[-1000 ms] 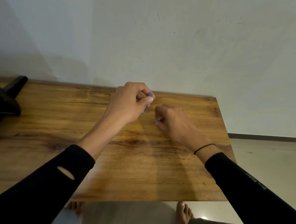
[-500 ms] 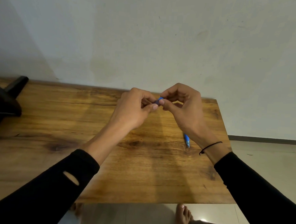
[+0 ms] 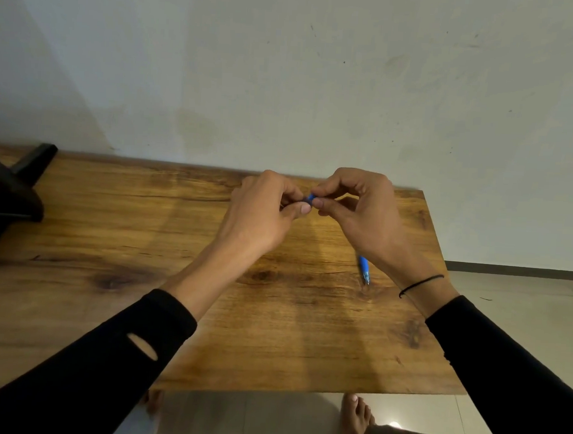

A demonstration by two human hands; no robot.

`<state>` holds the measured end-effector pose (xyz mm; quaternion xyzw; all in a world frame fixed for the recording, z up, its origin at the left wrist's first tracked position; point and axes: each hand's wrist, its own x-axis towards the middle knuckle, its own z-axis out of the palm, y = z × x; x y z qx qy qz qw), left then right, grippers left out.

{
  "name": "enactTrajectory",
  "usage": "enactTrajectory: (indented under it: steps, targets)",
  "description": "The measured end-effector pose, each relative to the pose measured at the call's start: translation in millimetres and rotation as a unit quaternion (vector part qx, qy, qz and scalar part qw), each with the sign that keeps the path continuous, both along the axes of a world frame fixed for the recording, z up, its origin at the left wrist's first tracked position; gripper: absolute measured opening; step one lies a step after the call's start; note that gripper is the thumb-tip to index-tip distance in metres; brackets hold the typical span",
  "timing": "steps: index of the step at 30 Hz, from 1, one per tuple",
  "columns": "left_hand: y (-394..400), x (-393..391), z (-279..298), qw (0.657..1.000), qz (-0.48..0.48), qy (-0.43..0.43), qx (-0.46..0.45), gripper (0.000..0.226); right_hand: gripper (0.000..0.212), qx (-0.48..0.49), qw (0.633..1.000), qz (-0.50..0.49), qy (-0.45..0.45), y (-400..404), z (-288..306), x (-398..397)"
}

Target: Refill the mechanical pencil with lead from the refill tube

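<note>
A small blue lead refill tube is held above the far middle of the wooden table, and only a short piece of it shows between my fingertips. My left hand pinches it from the left with thumb and fingers. My right hand pinches its right end, fingertips almost touching those of the left. The blue mechanical pencil lies on the table below my right wrist, tip toward me, its upper part hidden by the hand.
A dark angular object stands at the table's far left edge. A pale wall runs along the table's back. The table's right edge drops to a tiled floor, and bare feet show under the near edge.
My right hand has risen from the table, leaving the pencil lying there, and joined my left hand on the blue tube. Over the last half second both hands hold nearly still.
</note>
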<state>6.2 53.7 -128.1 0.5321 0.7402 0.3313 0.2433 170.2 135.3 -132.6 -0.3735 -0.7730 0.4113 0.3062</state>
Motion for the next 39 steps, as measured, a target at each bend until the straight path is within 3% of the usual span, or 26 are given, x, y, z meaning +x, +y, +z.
enactTrajectory:
  steps: [3,5,7,10,14,16,19,24,29,32,35,39]
  targets:
    - [2,-3,-3,0.998,0.016,-0.053,0.004,0.004,0.017,0.012,1.0,0.004,-0.024,-5,1,-1]
    - [4,-4,-5,0.989,0.039,-0.14,0.003,0.012,0.029,0.022,0.999,0.02,-0.029,-8,2,-3]
    - [4,-3,-5,0.967,0.071,-0.245,0.003,0.012,0.052,0.046,0.996,0.045,-0.061,-11,3,-4]
    - [6,0,-6,0.946,0.086,-0.313,0.002,0.009,0.089,0.128,0.971,0.091,-0.182,-16,-1,-3]
    - [4,6,-8,0.942,0.084,-0.326,-0.004,0.006,0.082,0.211,0.95,0.085,-0.214,-19,-2,-1]
    - [5,7,-12,0.957,0.075,-0.278,-0.016,0.01,0.082,0.233,0.939,0.088,-0.237,-13,-1,1]
    - [3,5,-21,0.999,0.025,-0.026,-0.03,0.013,0.086,0.233,0.91,0.11,-0.324,-2,-5,12]
    - [-5,6,-32,0.99,-0.007,0.141,-0.009,0.017,0.091,0.199,0.878,0.131,-0.415,10,-28,22]
    - [-7,3,-52,0.984,-0.012,0.179,0.002,0.017,0.093,0.196,0.884,0.136,-0.401,12,-40,25]
    - [-16,1,-60,0.978,-0.021,0.206,0.014,0.02,0.106,0.198,0.888,0.133,-0.393,5,-37,27]
    - [-24,-2,-54,0.982,-0.027,0.185,-0.025,0.027,0.112,0.186,0.881,0.116,-0.419,0,-22,24]
    - [-31,-5,-26,0.983,-0.065,0.133,-0.11,0.036,0.081,0.174,0.878,0.059,-0.442,-1,5,6]
